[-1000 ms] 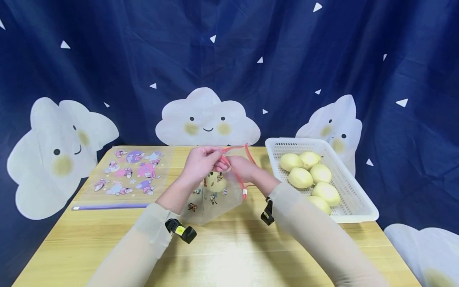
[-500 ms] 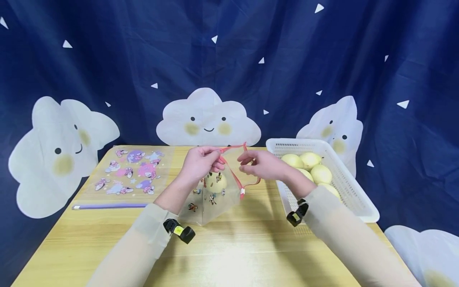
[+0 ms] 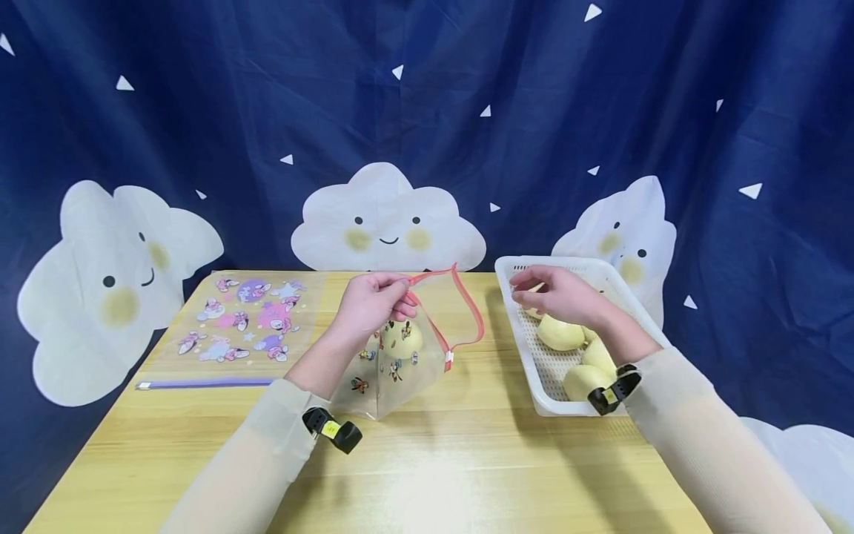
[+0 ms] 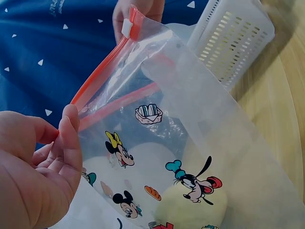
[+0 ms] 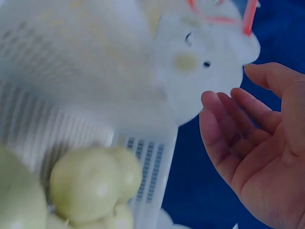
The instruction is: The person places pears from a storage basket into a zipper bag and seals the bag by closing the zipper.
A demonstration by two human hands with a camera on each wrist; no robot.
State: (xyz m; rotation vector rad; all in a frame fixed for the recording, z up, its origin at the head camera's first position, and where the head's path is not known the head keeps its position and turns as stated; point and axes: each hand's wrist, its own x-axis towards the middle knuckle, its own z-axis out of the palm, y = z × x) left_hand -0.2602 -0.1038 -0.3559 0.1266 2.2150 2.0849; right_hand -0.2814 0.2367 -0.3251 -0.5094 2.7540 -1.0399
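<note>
By the left hand (image 3: 373, 305), a bag (image 3: 408, 367) is pinched at its mouth, which is turned right; the right hand (image 3: 559, 293), loosely curved and empty, is held nearer the fruit (image 3: 560, 335), found below it and nearside, in the basket (image 3: 563, 409).

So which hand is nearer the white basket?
The right hand, over the white basket in the head view; the left hand is left of it, pinching the clear bag.

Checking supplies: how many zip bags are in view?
2: the red-edged bag in the left hand, the purple-edged bag flat on the table; more may hide beneath.
</note>
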